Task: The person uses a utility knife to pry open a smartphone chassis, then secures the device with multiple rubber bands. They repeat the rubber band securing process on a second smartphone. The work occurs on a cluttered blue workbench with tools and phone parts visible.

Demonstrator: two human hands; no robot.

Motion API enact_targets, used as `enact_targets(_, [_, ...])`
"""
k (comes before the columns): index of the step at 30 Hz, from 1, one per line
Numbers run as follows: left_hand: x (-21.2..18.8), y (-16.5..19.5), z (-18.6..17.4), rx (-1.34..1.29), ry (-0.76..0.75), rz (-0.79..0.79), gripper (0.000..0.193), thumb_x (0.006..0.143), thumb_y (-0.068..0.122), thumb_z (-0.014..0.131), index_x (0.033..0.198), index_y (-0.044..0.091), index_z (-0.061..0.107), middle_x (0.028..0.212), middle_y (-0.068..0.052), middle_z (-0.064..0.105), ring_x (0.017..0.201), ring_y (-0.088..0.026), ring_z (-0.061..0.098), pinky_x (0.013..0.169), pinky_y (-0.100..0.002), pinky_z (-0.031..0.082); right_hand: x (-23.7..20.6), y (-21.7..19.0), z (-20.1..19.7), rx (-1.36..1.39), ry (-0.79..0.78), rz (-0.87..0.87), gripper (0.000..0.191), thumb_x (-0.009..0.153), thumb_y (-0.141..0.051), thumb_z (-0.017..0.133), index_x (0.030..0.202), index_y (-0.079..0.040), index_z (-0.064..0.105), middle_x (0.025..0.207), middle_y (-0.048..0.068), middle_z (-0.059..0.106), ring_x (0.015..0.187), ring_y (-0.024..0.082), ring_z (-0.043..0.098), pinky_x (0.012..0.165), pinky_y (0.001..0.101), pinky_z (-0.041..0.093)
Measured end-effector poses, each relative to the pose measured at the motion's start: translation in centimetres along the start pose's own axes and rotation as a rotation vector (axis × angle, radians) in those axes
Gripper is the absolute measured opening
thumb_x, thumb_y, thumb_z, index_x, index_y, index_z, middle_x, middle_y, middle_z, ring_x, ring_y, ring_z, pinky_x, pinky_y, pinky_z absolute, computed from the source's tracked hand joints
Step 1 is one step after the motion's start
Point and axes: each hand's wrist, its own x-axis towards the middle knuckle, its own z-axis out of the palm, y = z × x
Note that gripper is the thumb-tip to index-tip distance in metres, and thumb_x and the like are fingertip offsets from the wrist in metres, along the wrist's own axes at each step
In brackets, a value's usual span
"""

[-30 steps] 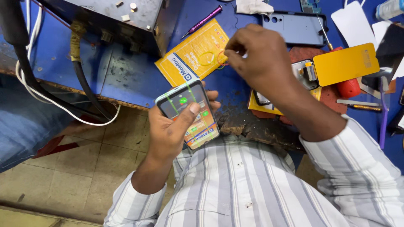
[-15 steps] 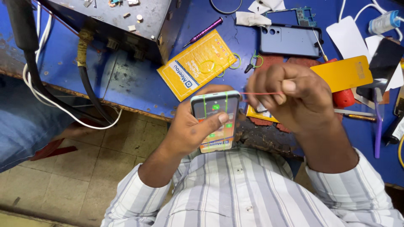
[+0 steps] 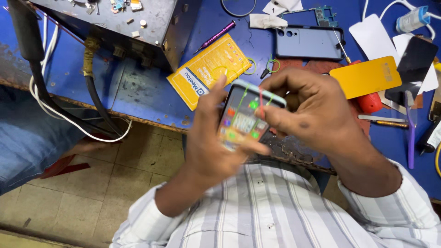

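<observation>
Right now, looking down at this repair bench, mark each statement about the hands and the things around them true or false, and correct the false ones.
1. The left hand holds a phone with its lit screen facing up. True.
2. The right hand rests flat on the bench, far from the phone. False: it is raised, with its fingertips at the phone's top edge.
3. A yellow packet lies on the blue bench top. True.
4. The dark phone case is in the left hand. False: it lies on the bench, beyond both hands.
5. A pink screwdriver lies above the yellow packet. True.
</observation>
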Motion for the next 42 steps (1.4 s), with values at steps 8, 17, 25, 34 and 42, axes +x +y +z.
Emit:
enact_targets(8, [0.6,-0.9,0.9,-0.108,0.025,0.031,0.084,0.099,0.026,0.067,0.161,-0.003,0.017,0.146,-0.023,0.04,0.129,-0.035,0.051,0.108,-0.044,0.049,-1.1,-3.1,1.4,-0.612,-0.052,-0.185,0.063,0.073,-0.018,0.092,0.127,-0.001,0.064,0.089,0.005,0.074,0.057,0.003,0.069,0.047,0.0213,0.055])
enact_targets(17, [0.8,-1.4,-2.1,-1.134,-0.136,-0.26,0.092,0.086,0.024,0.069,0.163,-0.003,0.026,0.157,-0.025,0.044,0.139,-0.028,0.046,0.119,-0.042,0.038,-1.5,0.9,1.4,-0.007,-0.029,-0.049,0.025,0.083,-0.005,0.073,0.106,0.004,0.07,0.091,0.006,0.076,0.079,0.006,0.072,0.071,0.0208,0.06])
enact_targets(25, [0.8,0.1,1.0,-0.591,0.171,-0.126,0.088,0.096,0.012,0.065,0.16,0.005,0.005,0.156,-0.016,0.035,0.14,-0.026,0.046,0.119,-0.043,0.042,-1.9,1.6,4.0,-0.545,0.283,-0.403,0.026,0.085,-0.01,0.084,0.105,0.002,0.074,0.087,0.01,0.072,0.069,0.016,0.067,0.061,0.0294,0.054])
enact_targets(34, [0.7,-2.9,-1.3,-1.298,0.027,-0.295,0.068,0.109,0.036,0.055,0.161,-0.001,0.03,0.13,-0.023,0.059,0.117,-0.032,0.065,0.106,-0.045,0.053,-1.5,-1.9,2.9,-0.874,0.076,-0.693,0.03,0.08,-0.014,0.087,0.103,0.0,0.073,0.088,0.01,0.073,0.07,0.023,0.07,0.06,0.0358,0.056])
enact_targets(42, [1.9,-3.8,-1.4,-1.447,0.026,-0.364,0.073,0.104,0.042,0.059,0.154,-0.006,0.036,0.136,-0.029,0.059,0.119,-0.035,0.066,0.104,-0.047,0.056,-0.8,1.4,2.7,-0.224,-0.051,-0.195,0.021,0.082,-0.014,0.084,0.099,-0.003,0.076,0.077,0.006,0.073,0.061,0.013,0.062,0.054,0.0259,0.049])
